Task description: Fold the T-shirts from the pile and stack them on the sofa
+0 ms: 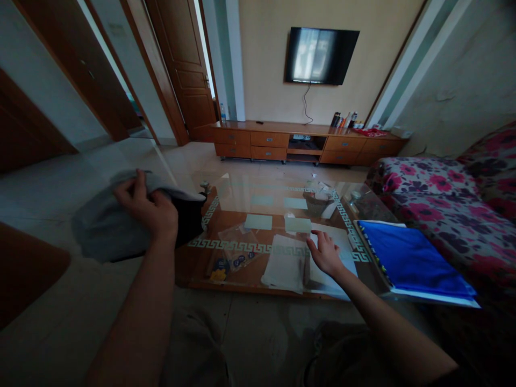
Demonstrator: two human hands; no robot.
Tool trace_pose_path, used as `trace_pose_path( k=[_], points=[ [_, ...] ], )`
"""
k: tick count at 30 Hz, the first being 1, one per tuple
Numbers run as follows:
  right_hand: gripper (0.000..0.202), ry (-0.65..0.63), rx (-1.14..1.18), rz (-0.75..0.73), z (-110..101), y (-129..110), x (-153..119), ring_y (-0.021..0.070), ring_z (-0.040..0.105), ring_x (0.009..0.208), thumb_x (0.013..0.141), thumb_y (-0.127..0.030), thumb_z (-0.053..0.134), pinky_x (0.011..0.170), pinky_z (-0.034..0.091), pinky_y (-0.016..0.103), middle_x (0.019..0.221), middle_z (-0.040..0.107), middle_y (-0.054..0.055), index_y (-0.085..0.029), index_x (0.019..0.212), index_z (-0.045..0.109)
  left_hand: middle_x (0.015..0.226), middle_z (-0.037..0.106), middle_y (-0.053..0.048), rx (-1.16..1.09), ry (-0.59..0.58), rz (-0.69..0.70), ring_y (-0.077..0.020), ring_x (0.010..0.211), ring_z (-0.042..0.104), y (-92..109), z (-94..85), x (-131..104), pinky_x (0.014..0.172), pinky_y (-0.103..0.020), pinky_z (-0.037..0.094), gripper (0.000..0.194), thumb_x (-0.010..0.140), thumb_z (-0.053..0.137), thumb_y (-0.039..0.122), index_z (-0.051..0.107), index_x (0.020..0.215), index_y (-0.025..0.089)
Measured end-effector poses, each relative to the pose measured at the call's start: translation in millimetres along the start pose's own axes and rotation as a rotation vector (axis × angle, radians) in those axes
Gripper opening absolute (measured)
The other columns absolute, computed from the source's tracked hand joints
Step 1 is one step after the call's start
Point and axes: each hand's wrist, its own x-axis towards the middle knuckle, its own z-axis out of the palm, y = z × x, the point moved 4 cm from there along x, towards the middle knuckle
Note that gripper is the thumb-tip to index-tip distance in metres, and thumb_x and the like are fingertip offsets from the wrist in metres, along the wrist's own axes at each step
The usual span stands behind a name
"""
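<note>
At the left, my left hand (147, 207) is closed on the edge of a soft grey and black cloth item (100, 228), whose exact kind I cannot make out. It is beside the left end of a glass coffee table (237, 185) with a patterned border. My right hand (325, 253) is over the near right part of the table, fingers apart and the index finger stretched out, holding nothing. White papers (284, 263) show through the glass just left of it. A blue cloth-like stack (419, 263) lies on the table's right end, over something white.
A flowered sofa (435, 209) stands along the right side. Beyond the table, a long wooden TV cabinet (270, 140) carries bottles (342, 119), below a wall-mounted television (320, 56). Under the glass are a dark basket (320, 207) and clear plastic packets (242, 250).
</note>
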Motion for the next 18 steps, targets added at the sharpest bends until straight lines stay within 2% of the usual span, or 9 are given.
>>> trace_pose_path(
  k=[3,5,7,8,10,12,14,16,18],
  points=[
    [0.045,-0.011,0.061,-0.034,0.6,-6.7,-2.2,0.0355,0.052,0.125,0.101,-0.051,0.041,0.102,0.04,0.056,0.133,0.058,0.016,-0.022,0.133,0.055,0.131,0.054,-0.01,-0.137,-0.059,0.292,-0.0273,0.128,0.05,71.3,-1.7,-4.0,0.116,-0.048,0.037,0.053,0.09,0.053,0.01,0.059,0.142,0.018],
    [0.044,-0.032,0.157,-0.131,1.1,-13.7,-5.6,0.0323,0.052,0.126,0.1,-0.049,0.045,0.106,0.041,0.052,0.133,0.057,0.015,-0.023,0.134,0.054,0.13,0.059,-0.007,-0.297,-0.227,0.328,-0.0236,0.126,0.054,113.6,4.5,-18.3,0.114,-0.044,0.04,0.051,0.091,0.052,0.01,0.063,0.138,0.023],
    [0.048,-0.059,0.264,-0.278,1.4,-22.6,-11.5,0.029,0.05,0.131,0.098,-0.046,0.05,0.112,0.039,0.048,0.136,0.054,0.014,-0.023,0.139,0.05,0.128,0.064,-0.004,-0.5,-0.401,0.243,-0.0216,0.122,0.058,143.7,14.4,-39.4,0.114,-0.042,0.042,0.048,0.091,0.051,0.011,0.066,0.134,0.026],
    [0.053,-0.068,0.305,-0.34,1.5,-26.3,-14.9,0.0282,0.047,0.134,0.096,-0.046,0.053,0.115,0.037,0.047,0.14,0.051,0.013,-0.023,0.143,0.046,0.127,0.066,-0.004,-0.601,-0.474,0.122,-0.0218,0.122,0.059,151.2,21.3,-51.3,0.112,-0.042,0.043,0.044,0.092,0.052,0.015,0.068,0.132,0.027],
    [0.066,-0.082,0.36,-0.407,1.9,-30.6,-21.1,0.0301,0.041,0.141,0.09,-0.045,0.062,0.119,0.033,0.048,0.146,0.046,0.015,-0.022,0.148,0.041,0.119,0.071,-0.003,-0.798,-0.548,-0.214,-0.0224,0.115,0.064,151.7,38.1,-77.9,0.104,-0.04,0.051,0.037,0.092,0.06,0.025,0.069,0.127,0.026],
    [0.075,-0.093,0.422,-0.433,1.7,-32.5,-25.3,0.0333,0.036,0.144,0.084,-0.043,0.068,0.12,0.03,0.051,0.15,0.044,0.016,-0.021,0.15,0.039,0.105,0.075,-0.003,-0.955,-0.609,-0.58,-0.0222,0.103,0.07,140.2,59.3,-108.8,0.094,-0.037,0.056,0.039,0.087,0.068,0.033,0.069,0.126,0.025],
    [0.075,-0.084,0.517,-0.428,-0.5,-33.1,-27.2,0.0328,0.038,0.143,0.082,-0.04,0.068,0.12,0.03,0.051,0.149,0.047,0.014,-0.023,0.149,0.041,0.096,0.076,-0.003,-1.029,-0.684,-0.886,-0.0223,0.095,0.072,126.3,80.7,-139.3,0.088,-0.037,0.058,0.042,0.083,0.074,0.036,0.069,0.122,0.022],
    [0.067,-0.072,0.636,-0.384,-3.5,-33.1,-27.1,0.029,0.045,0.139,0.085,-0.037,0.065,0.118,0.033,0.049,0.145,0.053,0.01,-0.027,0.147,0.043,0.092,0.076,-0.004,-1.006,-0.693,-1.126,-0.0241,0.093,0.074,113.6,95.8,-162.5,0.086,-0.038,0.059,0.04,0.081,0.075,0.039,0.07,0.115,0.019],
    [0.058,-0.107,0.778,-0.307,-4.5,-33.1,-26.5,0.026,0.054,0.13,0.087,-0.037,0.064,0.112,0.042,0.046,0.138,0.06,0.008,-0.029,0.142,0.045,0.093,0.077,-0.007,-0.989,-0.724,-1.25,-0.0271,0.096,0.074,109.5,103.4,-174.8,0.089,-0.042,0.059,0.038,0.08,0.074,0.04,0.07,0.11,0.017]
  ],
)
